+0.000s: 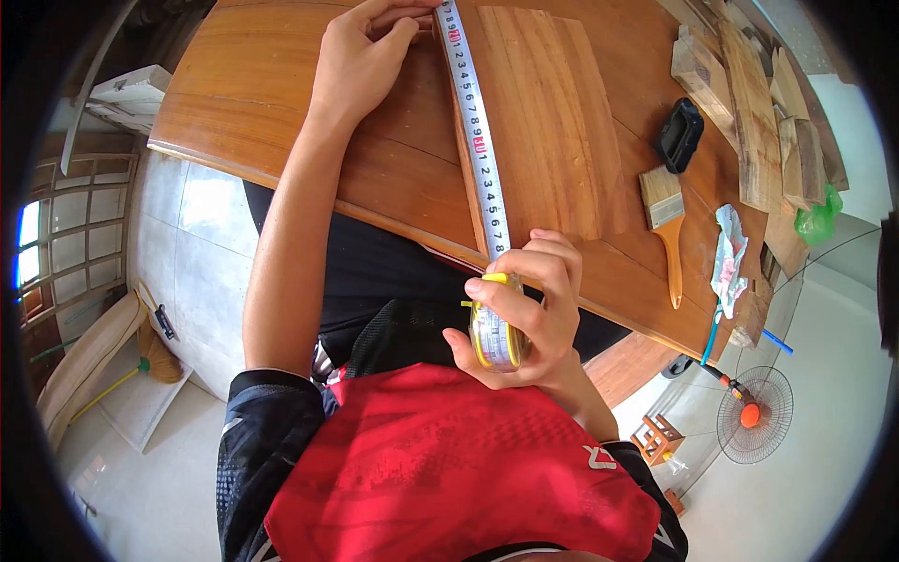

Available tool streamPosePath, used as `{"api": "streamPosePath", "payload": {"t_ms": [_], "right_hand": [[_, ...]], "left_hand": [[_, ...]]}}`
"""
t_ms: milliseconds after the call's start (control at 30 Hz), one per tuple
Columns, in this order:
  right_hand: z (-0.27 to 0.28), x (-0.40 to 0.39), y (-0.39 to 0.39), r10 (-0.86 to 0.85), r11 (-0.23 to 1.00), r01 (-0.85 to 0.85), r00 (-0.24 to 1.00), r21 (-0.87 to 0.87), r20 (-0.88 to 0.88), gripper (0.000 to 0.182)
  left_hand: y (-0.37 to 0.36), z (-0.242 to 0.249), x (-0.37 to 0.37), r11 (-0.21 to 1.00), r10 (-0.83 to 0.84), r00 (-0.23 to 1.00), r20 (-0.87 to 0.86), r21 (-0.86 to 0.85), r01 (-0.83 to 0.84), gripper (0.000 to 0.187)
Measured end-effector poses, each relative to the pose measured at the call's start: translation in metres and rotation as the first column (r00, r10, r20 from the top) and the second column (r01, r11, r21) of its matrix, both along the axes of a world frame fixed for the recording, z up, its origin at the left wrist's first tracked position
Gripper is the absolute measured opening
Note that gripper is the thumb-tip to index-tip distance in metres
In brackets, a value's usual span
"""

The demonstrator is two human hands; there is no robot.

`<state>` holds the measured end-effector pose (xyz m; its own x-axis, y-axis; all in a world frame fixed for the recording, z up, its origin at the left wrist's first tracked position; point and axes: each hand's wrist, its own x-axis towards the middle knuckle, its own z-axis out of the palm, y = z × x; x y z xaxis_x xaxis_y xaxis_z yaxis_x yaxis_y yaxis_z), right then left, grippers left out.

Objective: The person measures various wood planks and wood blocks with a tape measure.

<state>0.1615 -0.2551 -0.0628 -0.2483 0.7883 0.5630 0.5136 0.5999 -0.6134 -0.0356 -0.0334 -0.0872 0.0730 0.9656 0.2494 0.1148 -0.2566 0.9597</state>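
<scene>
So the right hand (526, 309) is wrapping around the tape measure (496, 328), thumb and fingers closing on the case just off the near edge of the desk (253, 155). The blade (473, 122) is running along the left side of the wooden board (548, 122), which is lying flat near that edge. The left hand (370, 47) is curling by the blade's far end; can't tell if it's actually pinching the tip, it's cut off up there. Biggest risk imo: if the tip isn't being held, the blade could slip or snap back. Also, the case is hanging past the desk edge, so a dipping wrist could bend the blade and skew the reading.
</scene>
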Motion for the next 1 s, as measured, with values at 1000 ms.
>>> {"api": "streamPosePath", "payload": {"t_ms": [1000], "right_hand": [[0.001,0.0,0.002,0.014,0.999,-0.016,0.998,0.028,0.068,0.053]], "left_hand": [[-0.008,0.02,0.003,1.0,0.018,0.998,-0.066,-0.021,-0.019,0.031]]}}
